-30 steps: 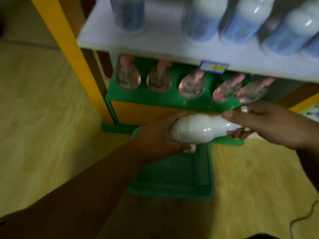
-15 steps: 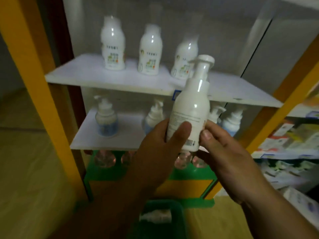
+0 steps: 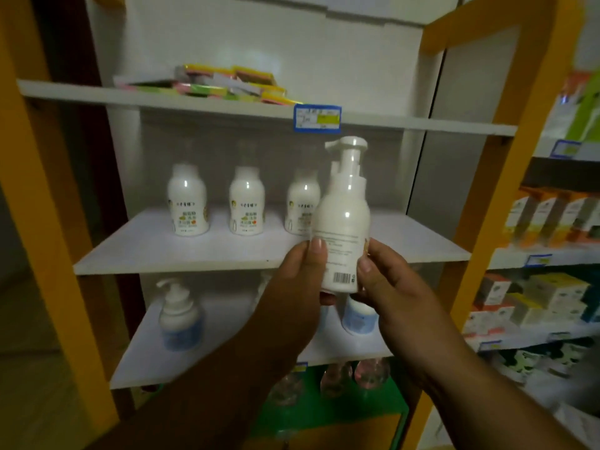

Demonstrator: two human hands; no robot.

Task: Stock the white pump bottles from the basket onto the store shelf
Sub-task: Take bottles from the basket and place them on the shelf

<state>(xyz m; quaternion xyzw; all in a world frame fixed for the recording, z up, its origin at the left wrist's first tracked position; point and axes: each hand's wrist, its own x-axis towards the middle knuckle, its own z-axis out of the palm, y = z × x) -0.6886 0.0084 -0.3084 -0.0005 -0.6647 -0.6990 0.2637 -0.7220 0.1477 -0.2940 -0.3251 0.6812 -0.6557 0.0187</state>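
Observation:
I hold one white pump bottle [image 3: 342, 222] upright in front of the middle shelf [image 3: 194, 251], its back label and barcode facing me. My left hand [image 3: 292, 287] grips its lower left side and my right hand [image 3: 389, 287] its lower right side. Three matching white bottles stand in a row at the back of that shelf: one at the left [image 3: 187, 203], one in the centre [image 3: 246, 204], and one [image 3: 300, 203] partly hidden behind the held bottle. The basket is out of view.
Coloured packets [image 3: 227, 84] lie on the top shelf, with a blue price tag [image 3: 317, 117] on its edge. Blue-labelled pump bottles [image 3: 180, 316] stand on the lower shelf. Yellow uprights [image 3: 39, 190] frame the unit. Boxed goods [image 3: 552, 222] fill shelves at right.
The bottle went from lying sideways low over the green basket to upright at middle-shelf height. My view tilted up from the floor to the shelves; the basket left the frame.

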